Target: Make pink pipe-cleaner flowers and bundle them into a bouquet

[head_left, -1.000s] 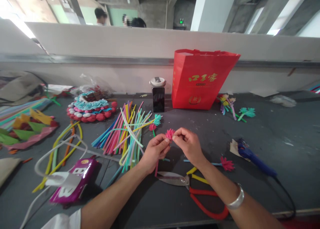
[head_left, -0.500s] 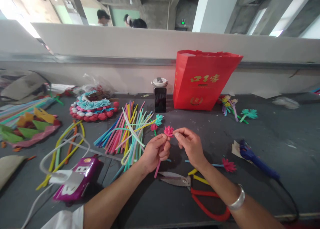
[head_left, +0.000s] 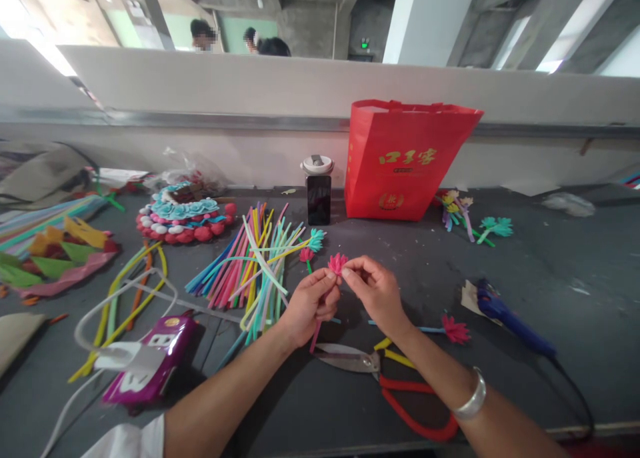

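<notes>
Between my hands is a pink craft flower [head_left: 337, 263] with pointed petals and a pink stem that comes out below my palm. My left hand [head_left: 311, 305] is closed around it just under the bloom. With thumb and forefinger pinched, my right hand [head_left: 375, 291] touches a petal on the bloom's right side. Red-handled scissors [head_left: 350, 359] lie beneath my wrists, partly covered by my right forearm. A second pink flower [head_left: 455, 329] on a blue stem rests to the right. Just beyond my left hand are a small red flower [head_left: 306, 255] and a turquoise flower [head_left: 316, 239].
Many coloured fuzzy sticks [head_left: 245, 258] are piled to the left. A purple power strip [head_left: 155, 358] with a white cord sits nearer. A blue glue gun [head_left: 513, 318] lies right. Behind stand a phone [head_left: 319, 200], a lidded cup [head_left: 317, 163] and a red bag [head_left: 405, 165].
My right fingers come slightly off the bloom half a second ago, then close on its petals again. The left hand keeps its hold, and the view shifts a little.
</notes>
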A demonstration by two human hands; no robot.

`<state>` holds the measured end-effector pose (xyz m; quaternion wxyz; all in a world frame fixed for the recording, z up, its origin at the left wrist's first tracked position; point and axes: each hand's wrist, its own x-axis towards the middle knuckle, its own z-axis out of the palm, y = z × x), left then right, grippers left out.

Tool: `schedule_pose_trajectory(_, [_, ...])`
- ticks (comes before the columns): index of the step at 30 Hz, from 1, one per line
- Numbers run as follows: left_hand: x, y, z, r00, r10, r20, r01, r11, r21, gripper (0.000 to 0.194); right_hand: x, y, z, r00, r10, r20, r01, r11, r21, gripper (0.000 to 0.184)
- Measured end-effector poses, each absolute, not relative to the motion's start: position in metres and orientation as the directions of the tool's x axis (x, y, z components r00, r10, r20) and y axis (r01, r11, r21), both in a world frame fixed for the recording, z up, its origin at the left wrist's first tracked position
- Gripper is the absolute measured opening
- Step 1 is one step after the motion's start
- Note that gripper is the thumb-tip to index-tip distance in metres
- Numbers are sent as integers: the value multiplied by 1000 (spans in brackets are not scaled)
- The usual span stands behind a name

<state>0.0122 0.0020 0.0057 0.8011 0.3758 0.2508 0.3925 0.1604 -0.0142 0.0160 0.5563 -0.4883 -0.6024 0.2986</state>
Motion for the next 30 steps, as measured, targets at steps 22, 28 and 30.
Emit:
schedule_pose_trajectory(22, [16, -3, 6, 460, 882, -103, -357, 289, 888, 31, 162, -13, 18, 145, 943, 300, 299, 248, -922, 17])
schedule_pose_trajectory(28, [19, -4, 8, 394, 914, -99, -382, 260, 887, 29, 161, -13, 14, 140, 949, 282, 239, 243, -940, 22])
schedule_pose_trajectory(30, [17, -3, 9, 430, 894, -126, -390, 310, 867, 29, 160, -14, 14, 154, 950, 271, 200, 239, -950, 24])
